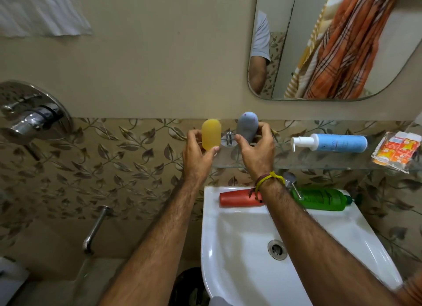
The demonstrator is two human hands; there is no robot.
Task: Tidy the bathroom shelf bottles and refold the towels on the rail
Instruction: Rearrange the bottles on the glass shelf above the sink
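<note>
I have a bottle in each hand at the left end of the clear glass wall shelf (319,163). My left hand (197,154) wraps thumb and fingers around the translucent yellow rounded bottle (211,134); my right hand (258,149) curls around the grey oval bottle (247,127), thumb on its near face. Both bottles stand upright just in front of the wall, on either side of the chrome shelf bracket (228,139).

To set them well, I judge I should lower each base flat onto the glass, close to the wall, and release only when neither rocks; the glass looks slick and the shelf narrow.

Further right on the shelf lies a blue pump bottle with a white nozzle (333,143) on its side, then a crumpled orange packet (396,151). Below, on the white ceramic basin's (239,248) back rim, a red bottle (237,198) and a green bottle (322,199) lie flat. A white towel (41,11) hangs upper left; the mirror (258,89) reflects an orange checked cloth (349,43).
</note>
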